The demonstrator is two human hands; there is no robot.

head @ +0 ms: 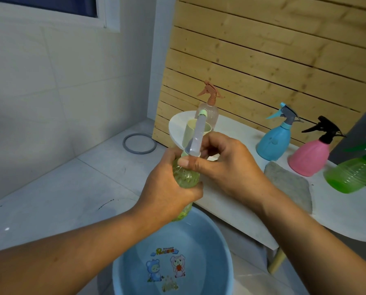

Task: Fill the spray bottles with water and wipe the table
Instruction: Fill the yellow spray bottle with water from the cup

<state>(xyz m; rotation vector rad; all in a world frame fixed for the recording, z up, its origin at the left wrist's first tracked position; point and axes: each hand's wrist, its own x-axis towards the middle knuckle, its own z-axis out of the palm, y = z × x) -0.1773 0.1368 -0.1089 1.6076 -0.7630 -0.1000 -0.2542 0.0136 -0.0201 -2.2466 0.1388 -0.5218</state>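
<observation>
Now my left hand [167, 188] grips the small green bottle [185, 177] above the blue basin [224, 248], while my right hand [226, 165] pinches its clear-capped spray top [195, 137], beside the white table [241, 211]

Blue basin [173, 252] — printed decal [167, 267] on its inner floor: two cartoon figures beneath a short arched yellow word, too blurred to read — its first letter may be "P". No other lettering is legible.
</observation>
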